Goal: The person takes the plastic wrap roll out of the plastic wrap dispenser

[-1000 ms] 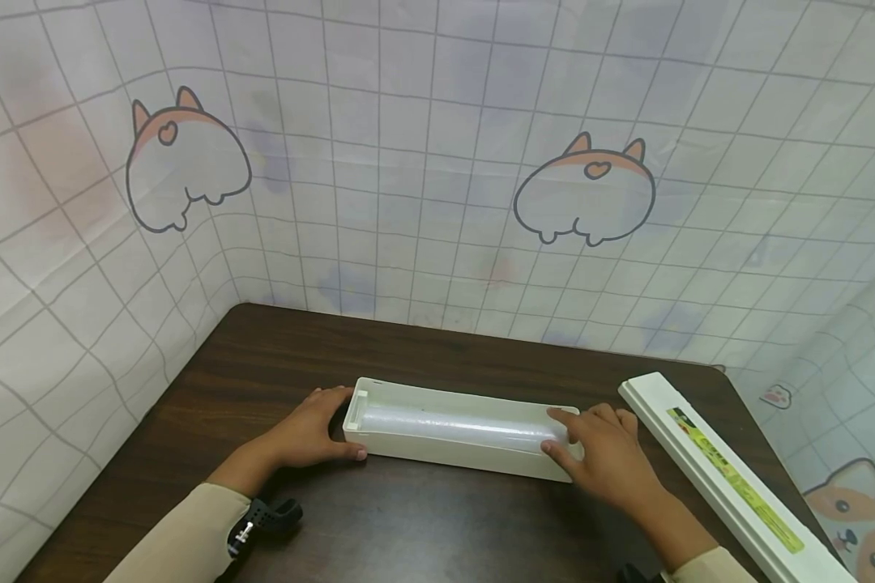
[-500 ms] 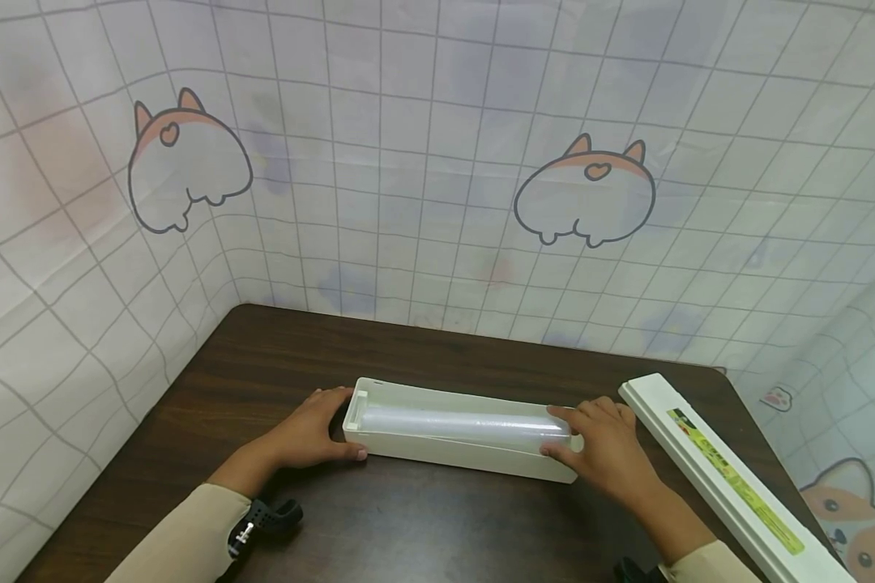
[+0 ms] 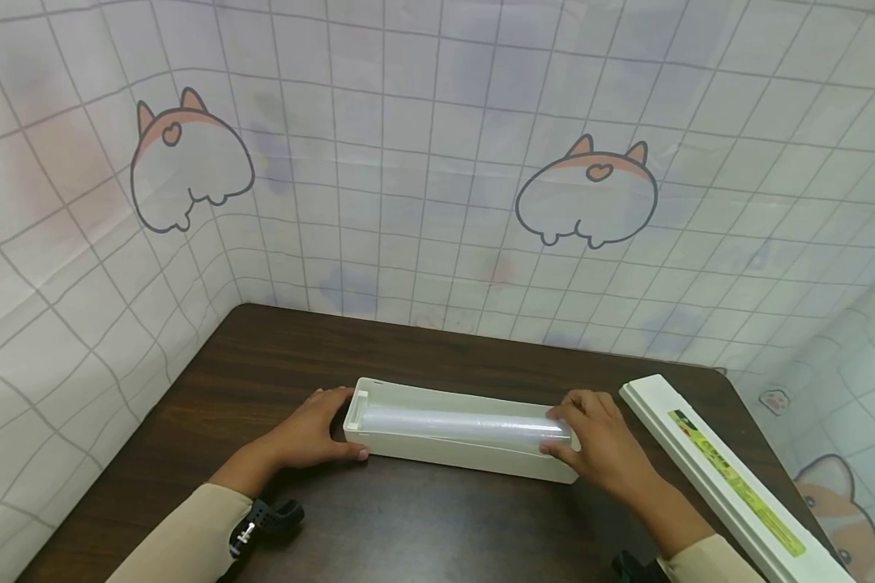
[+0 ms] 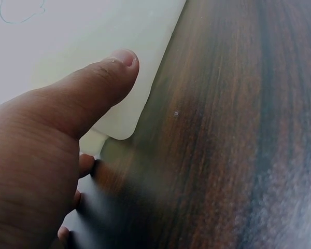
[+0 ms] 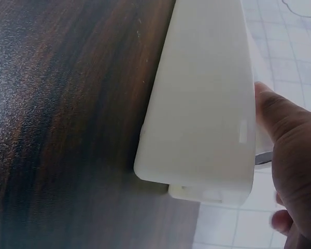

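An off-white cling film dispenser box (image 3: 467, 461) lies across the table with its top uncovered. In it rests a shiny, translucent roll of cling film (image 3: 452, 423). My left hand (image 3: 302, 433) grips the box's left end, its thumb (image 4: 103, 72) lying along the front wall in the left wrist view. At the other end my right hand (image 3: 605, 441) reaches over the top, thumb and index finger pinching the roll's right end. The right wrist view shows that thumb (image 5: 280, 111) just above the rim of the front wall.
A long white lid (image 3: 722, 478) with a yellow-green label lies slanted on the table's right side. The dark wooden table (image 3: 408, 526) backs onto a white gridded curtain (image 3: 423, 202) with cartoon dog prints, which also lines both sides.
My right hand's fingers have shifted slightly and drawn closer around the right end of the roll. The left hand, box and lid stay in place.
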Demonstrator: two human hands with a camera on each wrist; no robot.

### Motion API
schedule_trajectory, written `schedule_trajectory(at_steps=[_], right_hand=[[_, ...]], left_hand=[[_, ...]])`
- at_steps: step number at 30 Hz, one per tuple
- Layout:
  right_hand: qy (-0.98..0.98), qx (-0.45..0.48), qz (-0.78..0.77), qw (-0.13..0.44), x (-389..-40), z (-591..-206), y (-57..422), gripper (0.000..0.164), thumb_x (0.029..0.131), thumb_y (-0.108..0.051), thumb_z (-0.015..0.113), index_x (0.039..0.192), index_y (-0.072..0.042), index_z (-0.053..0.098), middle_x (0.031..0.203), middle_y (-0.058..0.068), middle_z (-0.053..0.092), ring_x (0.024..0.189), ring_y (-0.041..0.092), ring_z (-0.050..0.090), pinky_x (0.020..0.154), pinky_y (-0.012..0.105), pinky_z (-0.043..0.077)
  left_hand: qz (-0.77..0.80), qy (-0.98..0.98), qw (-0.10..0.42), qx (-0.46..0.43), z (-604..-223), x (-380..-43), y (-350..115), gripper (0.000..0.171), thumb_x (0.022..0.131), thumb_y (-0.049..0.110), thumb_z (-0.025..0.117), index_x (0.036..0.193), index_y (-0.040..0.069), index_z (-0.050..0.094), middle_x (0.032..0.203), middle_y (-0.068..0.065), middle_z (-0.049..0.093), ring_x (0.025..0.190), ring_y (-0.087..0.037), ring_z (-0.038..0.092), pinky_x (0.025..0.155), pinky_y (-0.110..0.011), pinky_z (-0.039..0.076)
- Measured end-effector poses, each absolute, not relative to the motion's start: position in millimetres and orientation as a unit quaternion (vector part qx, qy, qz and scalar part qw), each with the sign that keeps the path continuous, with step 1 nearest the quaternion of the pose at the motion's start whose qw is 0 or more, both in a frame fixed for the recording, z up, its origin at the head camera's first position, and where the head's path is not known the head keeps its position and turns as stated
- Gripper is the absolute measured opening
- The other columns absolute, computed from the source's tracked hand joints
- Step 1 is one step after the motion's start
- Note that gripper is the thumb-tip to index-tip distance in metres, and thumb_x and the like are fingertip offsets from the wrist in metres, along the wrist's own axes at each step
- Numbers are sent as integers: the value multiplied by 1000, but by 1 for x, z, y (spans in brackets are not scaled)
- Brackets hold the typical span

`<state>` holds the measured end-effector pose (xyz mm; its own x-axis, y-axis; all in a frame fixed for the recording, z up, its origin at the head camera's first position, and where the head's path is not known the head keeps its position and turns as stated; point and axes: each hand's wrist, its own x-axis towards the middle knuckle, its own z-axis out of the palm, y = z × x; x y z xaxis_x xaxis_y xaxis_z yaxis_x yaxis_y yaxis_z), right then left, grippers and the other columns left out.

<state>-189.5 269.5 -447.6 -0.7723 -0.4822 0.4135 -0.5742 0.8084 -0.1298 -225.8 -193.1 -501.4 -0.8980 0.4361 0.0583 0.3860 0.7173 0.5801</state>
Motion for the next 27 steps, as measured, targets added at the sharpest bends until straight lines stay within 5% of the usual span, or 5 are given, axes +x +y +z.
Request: schedule_trajectory(at_steps=[4,10,16,27], right_hand=[[-943,270,135,140,-191,-444,268,49,82,-33,87,118,-6,69,128,12,64,121,35,56,96,53,52],[-954,242,163,71,-192,-438,264,48,89,-30,82,125,-2,64,122,14,67,111,33,65,90,52,54],[-945,266,180,64,-196,-438,261,47,90,-27,82,127,-4,65,126,12,67,116,32,64,95,51,53],[-937,286,194,50,-205,-438,239,52,87,-42,81,127,-11,67,121,3,68,99,16,65,81,40,56]], left_hand=[[305,925,43,220,-502,-226,-193,108,74,67,82,153,4,42,150,-14,49,143,-37,39,122,-59,14],[307,925,41,219,-500,-226,-194,108,74,65,83,152,3,43,150,-15,50,143,-38,39,122,-60,15],[306,925,36,223,-501,-226,-195,108,75,65,83,152,2,42,149,-15,50,143,-38,40,121,-60,15],[306,925,28,223,-504,-229,-193,107,73,67,83,151,4,44,147,-11,53,141,-35,43,121,-60,17]])
